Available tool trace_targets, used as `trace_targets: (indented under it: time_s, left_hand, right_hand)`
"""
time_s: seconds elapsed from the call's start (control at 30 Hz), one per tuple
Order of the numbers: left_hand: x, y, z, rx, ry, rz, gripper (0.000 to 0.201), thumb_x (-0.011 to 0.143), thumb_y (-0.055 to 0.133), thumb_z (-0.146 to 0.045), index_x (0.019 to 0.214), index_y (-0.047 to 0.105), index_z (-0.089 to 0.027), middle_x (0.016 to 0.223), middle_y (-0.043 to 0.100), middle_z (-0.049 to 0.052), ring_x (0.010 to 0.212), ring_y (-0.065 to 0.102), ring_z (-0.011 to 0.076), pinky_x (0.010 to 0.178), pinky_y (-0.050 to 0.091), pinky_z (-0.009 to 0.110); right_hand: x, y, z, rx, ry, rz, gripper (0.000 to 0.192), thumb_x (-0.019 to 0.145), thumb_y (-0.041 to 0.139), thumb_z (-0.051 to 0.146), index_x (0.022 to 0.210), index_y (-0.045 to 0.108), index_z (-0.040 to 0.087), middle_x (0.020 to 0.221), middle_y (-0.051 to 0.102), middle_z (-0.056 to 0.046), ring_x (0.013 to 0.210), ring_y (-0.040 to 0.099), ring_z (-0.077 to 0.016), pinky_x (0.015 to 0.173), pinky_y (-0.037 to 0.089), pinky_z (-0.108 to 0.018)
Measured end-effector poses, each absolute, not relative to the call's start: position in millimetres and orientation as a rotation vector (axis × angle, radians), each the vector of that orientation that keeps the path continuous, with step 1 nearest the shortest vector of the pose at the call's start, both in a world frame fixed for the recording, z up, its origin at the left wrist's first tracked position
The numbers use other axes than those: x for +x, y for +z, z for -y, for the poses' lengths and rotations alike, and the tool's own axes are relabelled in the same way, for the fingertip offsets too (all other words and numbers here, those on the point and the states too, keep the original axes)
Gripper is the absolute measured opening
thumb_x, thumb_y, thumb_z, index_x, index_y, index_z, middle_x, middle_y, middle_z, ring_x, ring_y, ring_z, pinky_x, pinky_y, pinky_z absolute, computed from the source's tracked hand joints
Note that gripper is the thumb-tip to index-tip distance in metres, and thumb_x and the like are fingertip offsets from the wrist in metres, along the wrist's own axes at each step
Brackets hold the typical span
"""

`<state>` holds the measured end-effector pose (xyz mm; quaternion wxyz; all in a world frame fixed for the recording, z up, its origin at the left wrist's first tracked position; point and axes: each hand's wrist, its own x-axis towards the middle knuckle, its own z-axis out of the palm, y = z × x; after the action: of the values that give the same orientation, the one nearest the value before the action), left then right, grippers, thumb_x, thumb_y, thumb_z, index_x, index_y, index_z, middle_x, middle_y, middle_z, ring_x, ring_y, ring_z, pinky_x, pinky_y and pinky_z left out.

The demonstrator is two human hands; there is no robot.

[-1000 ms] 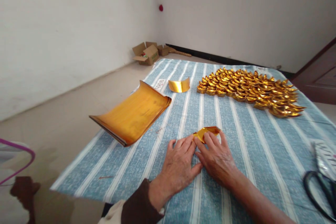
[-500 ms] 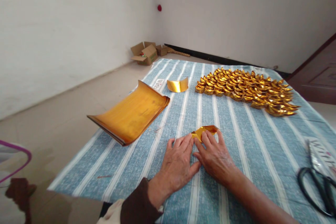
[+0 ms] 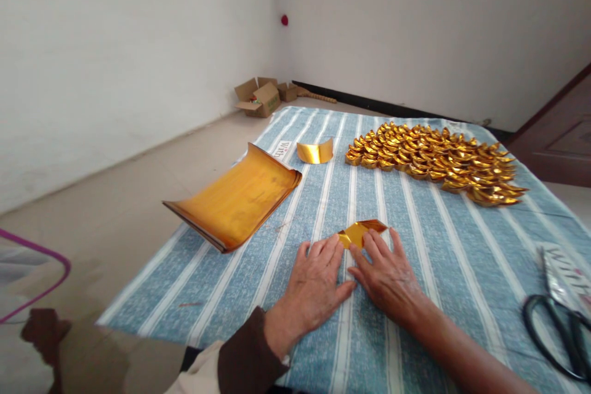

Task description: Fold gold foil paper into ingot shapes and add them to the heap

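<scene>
My left hand (image 3: pixel 314 286) and my right hand (image 3: pixel 388 274) lie flat side by side on a blue-and-white striped cloth (image 3: pixel 434 258), fingers pressing down a small piece of gold foil paper (image 3: pixel 359 231). The paper is partly folded and its near part is hidden under my fingertips. Left of my hands lies a curled stack of gold foil sheets (image 3: pixel 237 200). A single curved gold strip (image 3: pixel 314 151) stands farther back. A large pile of folded gold paper ingots (image 3: pixel 434 157) covers the far right of the cloth.
Black-handled scissors (image 3: pixel 556 329) lie at the right edge beside a printed strip. Open cardboard boxes (image 3: pixel 258 97) sit on the floor in the far corner. A purple-rimmed object (image 3: pixel 34 271) is at the left edge, off the cloth.
My fingers have shifted slightly on the gold paper, flattening it more against the cloth. The view moved a little; nothing else changed.
</scene>
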<state>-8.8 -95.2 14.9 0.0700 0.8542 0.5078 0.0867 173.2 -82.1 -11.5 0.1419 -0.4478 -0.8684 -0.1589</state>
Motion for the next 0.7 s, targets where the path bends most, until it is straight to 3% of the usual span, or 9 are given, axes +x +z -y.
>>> trace_targets:
  time_s: [0.33, 0.47, 0.6, 0.7]
  left_hand:
    - [-9, 19, 92, 2.593, 0.223, -1.53, 0.048, 0.09, 0.059, -0.047, 0.13, 0.054, -0.02, 0.145, 0.048, 0.012, 0.126, 0.047, 0.0321, 0.102, 0.036, 0.053]
    - [-9, 20, 90, 2.59, 0.23, -1.516, 0.051, 0.088, 0.064, -0.046, 0.13, 0.053, -0.02, 0.143, 0.049, 0.012, 0.125, 0.048, 0.0325, 0.1, 0.038, 0.053]
    - [-8, 21, 89, 2.585, 0.228, -1.516, 0.052, 0.085, 0.067, -0.044, 0.129, 0.054, -0.02, 0.142, 0.05, 0.013, 0.123, 0.048, 0.0331, 0.1, 0.038, 0.055]
    - [-8, 21, 89, 2.583, 0.247, -1.522, 0.053, 0.084, 0.069, -0.044, 0.129, 0.054, -0.02, 0.141, 0.051, 0.012, 0.122, 0.049, 0.0329, 0.099, 0.039, 0.054]
  right_hand:
    - [176, -16, 88, -1.301, -0.433, 2.374, 0.028, 0.095, 0.052, 0.035, 0.109, 0.067, 0.015, 0.115, 0.065, -0.019, 0.117, 0.055, -0.0343, 0.106, 0.03, -0.061]
    - [186, -13, 81, -1.24, -0.391, 2.252, 0.023, 0.097, 0.047, 0.03, 0.099, 0.067, 0.018, 0.109, 0.068, -0.013, 0.109, 0.06, -0.0281, 0.107, 0.031, -0.054]
    - [200, -11, 61, -1.37, -0.34, 2.112, 0.029, 0.097, 0.048, 0.03, 0.116, 0.062, 0.013, 0.11, 0.068, -0.015, 0.105, 0.061, -0.0284, 0.1, 0.038, -0.051]
    - [204, -16, 46, -1.399, -0.206, 2.065, 0.034, 0.096, 0.049, 0.036, 0.118, 0.062, 0.014, 0.11, 0.068, -0.014, 0.102, 0.062, -0.0279, 0.091, 0.044, -0.047]
